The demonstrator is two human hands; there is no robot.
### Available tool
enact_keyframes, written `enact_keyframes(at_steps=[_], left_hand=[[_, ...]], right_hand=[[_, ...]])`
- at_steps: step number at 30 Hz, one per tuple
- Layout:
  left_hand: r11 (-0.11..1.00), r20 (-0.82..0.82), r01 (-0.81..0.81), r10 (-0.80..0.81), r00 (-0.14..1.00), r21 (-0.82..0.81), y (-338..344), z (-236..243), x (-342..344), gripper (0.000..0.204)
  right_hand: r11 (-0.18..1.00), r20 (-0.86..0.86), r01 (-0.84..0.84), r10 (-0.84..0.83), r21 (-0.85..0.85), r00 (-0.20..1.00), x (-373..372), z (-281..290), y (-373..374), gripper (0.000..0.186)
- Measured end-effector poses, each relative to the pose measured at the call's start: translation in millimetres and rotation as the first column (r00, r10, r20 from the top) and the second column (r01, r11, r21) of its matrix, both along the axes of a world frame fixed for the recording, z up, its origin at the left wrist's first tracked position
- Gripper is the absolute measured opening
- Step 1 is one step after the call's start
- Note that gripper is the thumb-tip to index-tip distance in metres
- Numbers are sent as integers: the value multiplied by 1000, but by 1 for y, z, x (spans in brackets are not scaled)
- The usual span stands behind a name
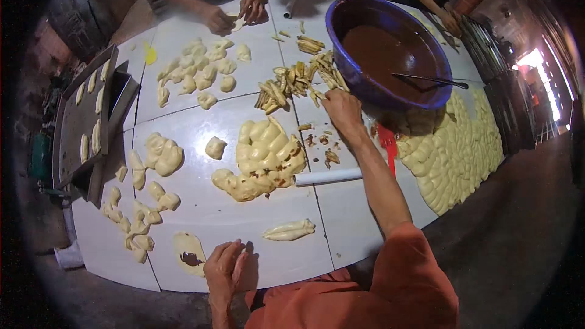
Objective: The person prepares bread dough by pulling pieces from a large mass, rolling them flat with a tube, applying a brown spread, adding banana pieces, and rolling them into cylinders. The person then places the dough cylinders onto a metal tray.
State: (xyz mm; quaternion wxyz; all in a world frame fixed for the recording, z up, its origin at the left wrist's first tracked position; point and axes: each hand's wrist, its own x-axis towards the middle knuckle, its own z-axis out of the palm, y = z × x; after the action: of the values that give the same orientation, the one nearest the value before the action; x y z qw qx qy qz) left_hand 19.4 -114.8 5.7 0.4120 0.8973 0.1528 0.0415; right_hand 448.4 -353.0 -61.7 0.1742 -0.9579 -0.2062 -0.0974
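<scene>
My right hand (338, 106) reaches into the sliced banana pile (274, 91) beside a blue tub (341, 18) of brown filling, its fingertips closed on a slice. My left hand (225, 265) rests at the near edge with loosely bent, empty fingers, next to a flattened dough piece (186, 244) with a brown dab on it. A wrapped dough roll (286, 230) lies between my arms. A white pipe (329, 176) lies below scattered banana bits, beside a dough mass (262, 152) and a red scraper (387, 140).
Dough lumps (164, 152) cover the left of the table. Trays (82, 122) with shaped pieces stand at the far left. Rows of pressed dough (457, 158) fill the right. A co-worker's hands (250, 6) work dough at the back; another co-worker's arm (439, 9) is at back right.
</scene>
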Motion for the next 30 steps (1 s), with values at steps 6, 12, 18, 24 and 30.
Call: enact_keyframes(at_steps=[6,12,18,24,30], left_hand=[[997,25,-68,67,997,35,6,-4,-12,31],[999,29,-25,24,999,36,7,-2,-2,30],[999,18,-15,15,1000,38,4,-4,3,31],[1000,13,-16,15,1000,26,4,-2,-1,31],[999,61,-42,42,997,-1,8,-4,-13,33]], right_hand=[[996,-20,-94,94,5,995,-6,6,-18,22],[980,-41,-179,183,83,982,-16,9,-33,23],[985,-114,-136,148,108,982,-12,11,-30,23],[983,-83,-164,170,77,982,-18,16,-29,19],[980,-31,-183,186,75,982,-23,9,-31,18]])
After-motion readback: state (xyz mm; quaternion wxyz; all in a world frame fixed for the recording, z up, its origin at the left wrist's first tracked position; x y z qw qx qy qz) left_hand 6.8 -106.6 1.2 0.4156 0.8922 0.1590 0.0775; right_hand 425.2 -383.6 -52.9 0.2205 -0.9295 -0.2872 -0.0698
